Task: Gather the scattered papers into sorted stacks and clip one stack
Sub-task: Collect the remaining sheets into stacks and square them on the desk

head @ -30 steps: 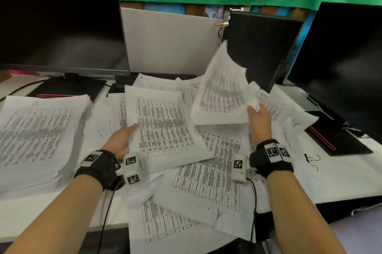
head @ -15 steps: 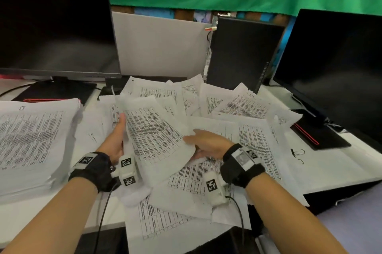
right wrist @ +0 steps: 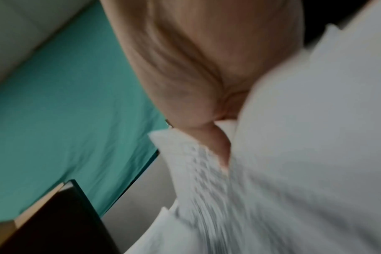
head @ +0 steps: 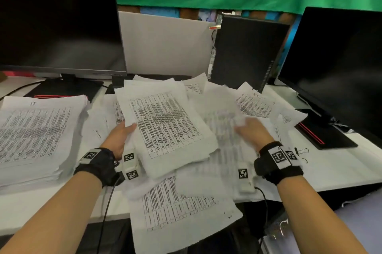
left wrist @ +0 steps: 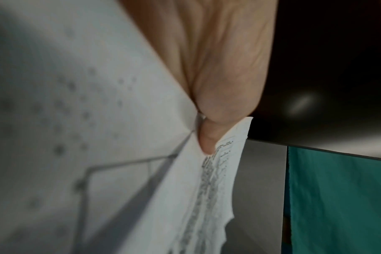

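**Papers and clip on the desk**

Held stack [head: 165, 127]: thick sheaf of white sheets printed with tables, ragged edges, tilted, gripped at its left edge.

Blurred sheets [head: 223, 129]: white printed pages just right of the held stack, pinched at their right side.

Tall pile [head: 35, 129]: squared stack of printed sheets at the desk's left, lying flat.

Loose papers [head: 182, 212]: overlapping printed sheets across the middle, one overhanging the near edge.

Binder clip [head: 300, 151]: black, wire handles, lying at right, apart from the sheets.
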`<state>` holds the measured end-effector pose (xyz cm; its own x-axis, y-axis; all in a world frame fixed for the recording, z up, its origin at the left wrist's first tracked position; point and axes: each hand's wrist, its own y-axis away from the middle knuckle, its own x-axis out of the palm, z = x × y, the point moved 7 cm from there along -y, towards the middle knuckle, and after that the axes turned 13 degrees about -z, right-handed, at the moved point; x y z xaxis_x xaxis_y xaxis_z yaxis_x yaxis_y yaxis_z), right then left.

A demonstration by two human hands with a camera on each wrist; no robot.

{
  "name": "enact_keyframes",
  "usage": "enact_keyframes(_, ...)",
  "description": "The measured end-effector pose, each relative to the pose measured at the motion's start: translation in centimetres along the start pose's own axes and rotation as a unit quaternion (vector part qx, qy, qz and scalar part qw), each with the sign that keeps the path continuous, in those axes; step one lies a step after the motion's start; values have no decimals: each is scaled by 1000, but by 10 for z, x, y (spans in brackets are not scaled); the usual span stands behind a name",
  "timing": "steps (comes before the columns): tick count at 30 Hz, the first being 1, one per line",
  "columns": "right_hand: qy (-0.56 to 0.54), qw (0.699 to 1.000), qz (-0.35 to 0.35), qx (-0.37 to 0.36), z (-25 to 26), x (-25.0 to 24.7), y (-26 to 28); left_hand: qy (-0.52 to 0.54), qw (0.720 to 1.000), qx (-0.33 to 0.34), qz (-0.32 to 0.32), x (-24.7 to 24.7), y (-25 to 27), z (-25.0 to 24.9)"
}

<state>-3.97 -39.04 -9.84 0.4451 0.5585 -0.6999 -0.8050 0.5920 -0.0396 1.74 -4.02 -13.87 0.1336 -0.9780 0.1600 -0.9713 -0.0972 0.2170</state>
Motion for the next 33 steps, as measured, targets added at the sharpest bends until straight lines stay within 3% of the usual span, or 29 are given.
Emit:
enact_keyframes(2,-113,971,-210,-24,16,-51,-13,5,1000,-6,-22,-3,-2,3)
enact_keyframes(3,-201,943,-265,-20,19,-69,-21,-5,999,-11,-33,-5,-6,6)
enact_keyframes(6,-394,863,-313,49,16,-95,-46,-61,997,2,-50,-5,-11,10)
enact_keyframes(8,-449,834,-304,106,11,-98,-56,-107,992,23,-57,-3,-15,12)
enact_keyframes(9,-448,837,-291,115,10,-96,-62,-130,989,32,-66,-3,-16,11)
enact_keyframes(13,-289,939,-186,22,39,-63,-52,-171,979,52,-101,-5,-22,10)
enact_keyframes(17,-161,983,-77,-39,56,7,-32,-187,974,61,-110,-8,-29,14)
enact_keyframes(23,45,993,108,-32,64,78,-1,-138,989,12,-53,-3,-21,17)
enact_keyframes(26,111,980,162,-39,63,99,16,-176,981,67,-37,4,-18,11)
enact_keyframes(27,100,978,180,-44,63,107,22,-196,977,79,-24,8,-19,12)
enact_keyframes(30,-26,967,250,27,51,114,26,-212,972,103,2,13,-21,15)
enact_keyframes(31,-58,970,230,44,44,104,19,-191,977,98,1,10,-21,16)
enact_keyframes(33,-92,987,115,69,27,61,1,-129,989,77,-3,3,-23,19)
